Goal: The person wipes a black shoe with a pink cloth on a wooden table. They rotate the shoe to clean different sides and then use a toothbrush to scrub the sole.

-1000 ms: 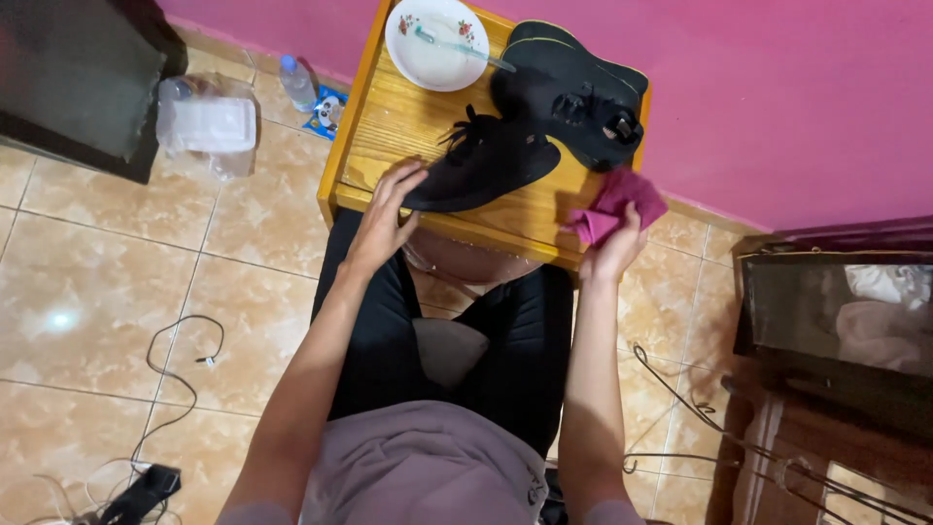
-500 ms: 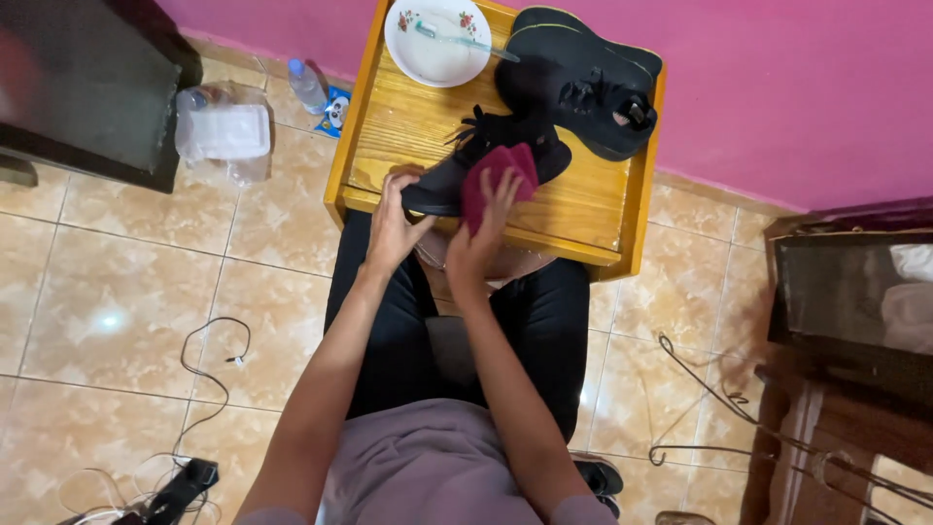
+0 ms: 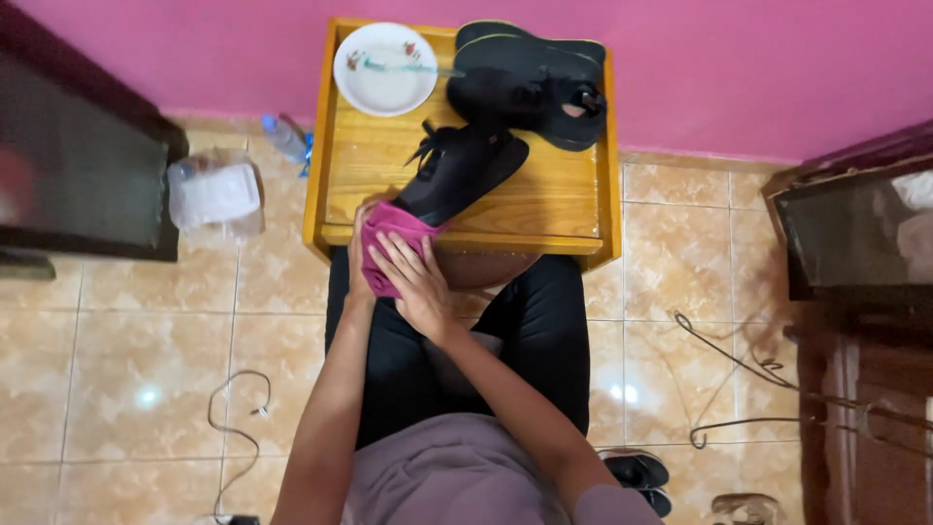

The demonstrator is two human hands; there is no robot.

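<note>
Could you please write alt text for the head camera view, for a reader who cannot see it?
Seen from above, a seated person presses a pink cloth against the heel of a black shoe with the right hand, the left hand beside it. The shoe lies on a small wooden table, with a second black shoe and a white plate behind it.

Clear plastic bag [image 3: 212,197] on floor left of table; plastic bottle [image 3: 285,139] behind.
</note>
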